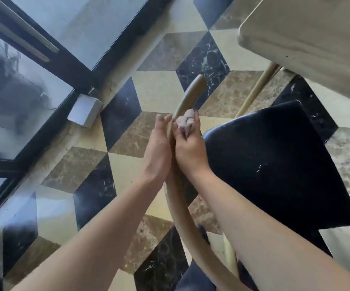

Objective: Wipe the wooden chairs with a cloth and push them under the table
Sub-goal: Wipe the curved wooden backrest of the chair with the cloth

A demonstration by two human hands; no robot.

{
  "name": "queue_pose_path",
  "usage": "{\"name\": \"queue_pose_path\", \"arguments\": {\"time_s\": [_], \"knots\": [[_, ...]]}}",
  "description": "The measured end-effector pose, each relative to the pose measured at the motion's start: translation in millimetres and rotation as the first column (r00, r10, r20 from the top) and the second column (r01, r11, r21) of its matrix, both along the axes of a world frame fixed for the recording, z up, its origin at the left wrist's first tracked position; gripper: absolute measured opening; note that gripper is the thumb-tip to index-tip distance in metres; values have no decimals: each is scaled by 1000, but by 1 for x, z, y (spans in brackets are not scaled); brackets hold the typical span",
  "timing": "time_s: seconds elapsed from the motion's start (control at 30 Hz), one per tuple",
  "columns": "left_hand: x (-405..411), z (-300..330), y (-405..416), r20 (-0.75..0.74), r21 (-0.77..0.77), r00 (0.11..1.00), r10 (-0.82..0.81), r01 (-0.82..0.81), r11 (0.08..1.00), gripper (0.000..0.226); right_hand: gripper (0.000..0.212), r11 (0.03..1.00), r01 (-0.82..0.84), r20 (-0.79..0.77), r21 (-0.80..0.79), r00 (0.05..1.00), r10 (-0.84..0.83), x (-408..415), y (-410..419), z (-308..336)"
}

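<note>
A wooden chair with a curved pale rail (190, 95) and a dark padded seat (274, 162) stands below me, next to the table (308, 38) at the upper right. My right hand (188, 143) grips a small pale cloth (185, 120) and presses it against the rail's inner side. My left hand (157, 148) lies flat against the rail's outer side with its fingers straight. The rail runs between both hands and curves down toward me.
The floor is patterned in black, brown and cream marble tiles (128, 160). A dark-framed glass wall (33, 80) runs along the left, with a small white box (84, 110) at its base. A chair leg (255, 93) shows under the table edge.
</note>
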State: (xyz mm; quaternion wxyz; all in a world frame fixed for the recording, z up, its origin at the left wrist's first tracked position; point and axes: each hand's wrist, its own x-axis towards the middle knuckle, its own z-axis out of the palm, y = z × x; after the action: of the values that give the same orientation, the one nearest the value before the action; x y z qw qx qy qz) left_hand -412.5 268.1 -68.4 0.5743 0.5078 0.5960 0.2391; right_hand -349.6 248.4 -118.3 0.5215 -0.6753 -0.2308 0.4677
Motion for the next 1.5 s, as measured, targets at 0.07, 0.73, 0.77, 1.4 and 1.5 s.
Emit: {"name": "queue_pose_path", "arguments": {"time_s": [0.07,0.73,0.77,1.4,1.5], "knots": [[10,-4,21,2,51,998,-62,62,997,59,63,994,109,50,8,993,-110,22,35,-4],[15,-18,27,-122,153,979,-163,181,972,72,61,977,-60,-71,203,995,76,-33,-89,-4],[16,-17,27,-120,157,978,-171,189,969,72,60,978,22,-128,206,992,5,-30,-74,3],[8,-31,34,-7,124,979,-206,205,971,72,63,958,5,-131,288,991,35,-27,-58,-12],[9,-27,33,-65,122,971,-229,235,964,66,70,917,-243,29,318,969,247,-25,-123,-14]]}}
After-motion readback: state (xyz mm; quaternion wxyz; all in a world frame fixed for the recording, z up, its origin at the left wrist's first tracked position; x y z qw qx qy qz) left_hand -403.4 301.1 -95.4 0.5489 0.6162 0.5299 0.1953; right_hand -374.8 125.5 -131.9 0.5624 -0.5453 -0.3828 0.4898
